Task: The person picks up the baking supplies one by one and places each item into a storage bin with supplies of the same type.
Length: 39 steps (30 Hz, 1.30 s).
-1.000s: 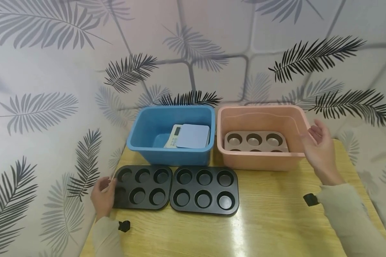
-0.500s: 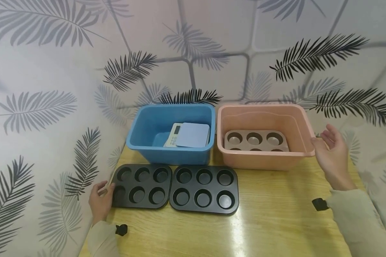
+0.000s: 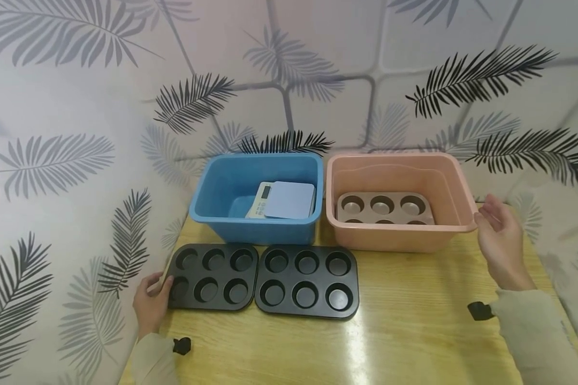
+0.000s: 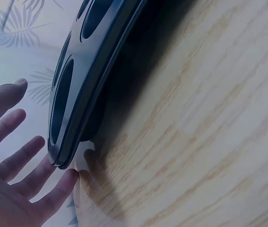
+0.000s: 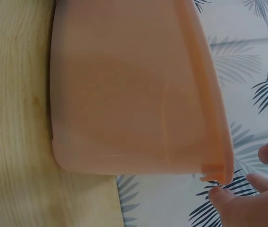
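Observation:
Two black six-cup muffin pans lie side by side on the wooden table in the head view, a left muffin pan [image 3: 212, 277] and a right muffin pan [image 3: 306, 282]. My left hand [image 3: 151, 303] is at the outer end of the left one. In the left wrist view its fingers [image 4: 56, 196] are spread, fingertips right at the pan's corner [image 4: 63, 158]. A pink plastic tub [image 3: 390, 238] stands farther back, holding a brownish muffin pan [image 3: 381, 206]. Just right of that tub's rim, my right hand [image 3: 502, 241] is held with loosely bent fingers [image 5: 221, 198] and nothing in it.
A blue plastic tub [image 3: 260, 231] stands left of the pink one, with a white kitchen scale [image 3: 289, 200] inside. Behind both rises a leaf-patterned backdrop [image 3: 318, 53]. Bare wooden tabletop [image 3: 414, 321] shows at the front right.
My right hand has moved right and slightly down, off the pink tub's right rim. My left hand has stayed by the left pan's end, shifting only slightly. Pans and tubs keep their places.

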Each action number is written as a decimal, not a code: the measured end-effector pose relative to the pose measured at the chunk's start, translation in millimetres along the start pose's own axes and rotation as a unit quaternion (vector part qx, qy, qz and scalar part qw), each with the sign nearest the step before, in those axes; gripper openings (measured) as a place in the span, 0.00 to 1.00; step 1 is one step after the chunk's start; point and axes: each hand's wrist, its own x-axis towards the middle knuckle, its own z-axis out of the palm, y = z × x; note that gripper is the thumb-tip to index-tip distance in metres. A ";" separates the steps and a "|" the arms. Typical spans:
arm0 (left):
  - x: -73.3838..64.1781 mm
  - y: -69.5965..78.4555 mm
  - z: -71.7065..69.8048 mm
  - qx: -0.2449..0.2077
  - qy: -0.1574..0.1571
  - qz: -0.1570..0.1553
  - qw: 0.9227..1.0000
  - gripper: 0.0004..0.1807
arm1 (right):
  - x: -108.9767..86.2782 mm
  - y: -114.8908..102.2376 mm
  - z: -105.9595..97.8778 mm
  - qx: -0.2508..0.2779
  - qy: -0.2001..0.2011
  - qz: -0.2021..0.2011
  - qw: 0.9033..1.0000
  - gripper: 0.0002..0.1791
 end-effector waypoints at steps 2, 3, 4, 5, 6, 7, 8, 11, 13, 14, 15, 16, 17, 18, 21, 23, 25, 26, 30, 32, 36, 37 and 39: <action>0.2 1.2 0.7 0.002 -0.001 0.003 1.000 0.27 | 0.1 3.4 -0.1 0.002 -0.007 0.001 1.000 0.33; 0.5 1.5 1.3 0.004 -0.001 0.003 1.000 0.27 | 0.1 5.2 0.0 0.002 -0.009 0.003 1.000 0.33; 1.0 1.5 1.8 0.007 -0.003 0.004 1.000 0.26 | 0.2 7.3 0.2 0.000 -0.011 0.007 1.000 0.33; 1.0 1.6 2.3 0.010 -0.006 0.003 1.000 0.26 | 0.1 9.5 0.4 -0.002 -0.015 0.011 1.000 0.32; 0.8 1.7 2.8 0.013 -0.009 0.001 1.000 0.26 | 0.2 11.7 0.7 -0.003 -0.018 0.016 1.000 0.32; 0.7 1.5 3.5 0.018 -0.011 0.000 1.000 0.26 | 0.2 14.1 0.7 -0.002 -0.022 0.019 1.000 0.32; 0.5 1.1 4.0 0.021 -0.014 -0.002 1.000 0.26 | 0.3 16.5 0.7 -0.004 -0.025 0.021 0.999 0.32; 0.3 -0.2 6.1 0.027 -0.018 -0.004 0.999 0.25 | 0.6 23.5 1.1 0.029 -0.034 0.020 0.999 0.31; 0.4 -0.9 7.1 0.026 -0.018 0.002 1.000 0.24 | 0.4 27.8 1.3 0.091 -0.041 0.006 0.995 0.31; 0.5 -1.0 7.2 0.025 -0.019 0.005 0.999 0.24 | 0.6 30.0 1.1 0.120 -0.045 0.000 0.992 0.31; 0.8 -1.2 7.5 0.025 -0.020 0.007 0.999 0.23 | 0.9 32.2 0.9 0.152 -0.051 -0.005 0.987 0.30; 1.4 -1.9 7.6 0.028 -0.022 0.007 0.999 0.22 | 1.1 34.0 1.0 0.186 -0.058 -0.008 0.981 0.30; 1.8 -2.4 7.4 0.032 -0.024 0.006 0.999 0.21 | 1.1 36.2 0.5 0.206 -0.066 -0.013 0.976 0.30; 2.1 -3.0 7.2 0.034 -0.026 0.004 0.999 0.21 | 0.9 38.1 -0.1 0.214 -0.074 -0.016 0.974 0.30; 3.0 -4.8 6.1 0.041 -0.035 -0.008 0.998 0.22 | 2.3 43.4 -1.5 0.218 -0.093 -0.017 0.971 0.31; 3.2 -5.8 5.0 0.041 -0.042 -0.011 0.998 0.23 | 3.5 46.8 -2.5 0.219 -0.100 -0.023 0.970 0.30; 3.6 -7.6 4.1 0.039 -0.050 -0.009 0.998 0.23 | 5.1 51.0 -3.5 0.223 -0.103 -0.034 0.969 0.30; 3.8 -8.8 3.6 0.038 -0.053 -0.009 0.998 0.24 | 6.0 53.6 -3.8 0.226 -0.103 -0.042 0.968 0.30; 4.1 -14.6 1.6 0.040 -0.060 -0.011 0.997 0.26 | 9.5 65.4 -1.4 0.241 -0.106 -0.088 0.961 0.29; 3.9 -16.9 0.3 0.040 -0.059 -0.013 0.997 0.27 | 11.2 70.6 2.2 0.247 -0.105 -0.113 0.957 0.29; 3.6 -17.5 -2.1 0.032 -0.058 -0.015 0.998 0.29 | 13.8 76.1 9.4 0.241 -0.094 -0.146 0.955 0.29; 3.6 -16.7 -2.7 0.029 -0.058 -0.016 0.998 0.29 | 14.1 76.7 10.6 0.235 -0.089 -0.150 0.956 0.29; 3.9 -14.8 -3.6 0.027 -0.059 -0.017 0.998 0.30 | 14.2 77.3 12.0 0.222 -0.081 -0.154 0.959 0.29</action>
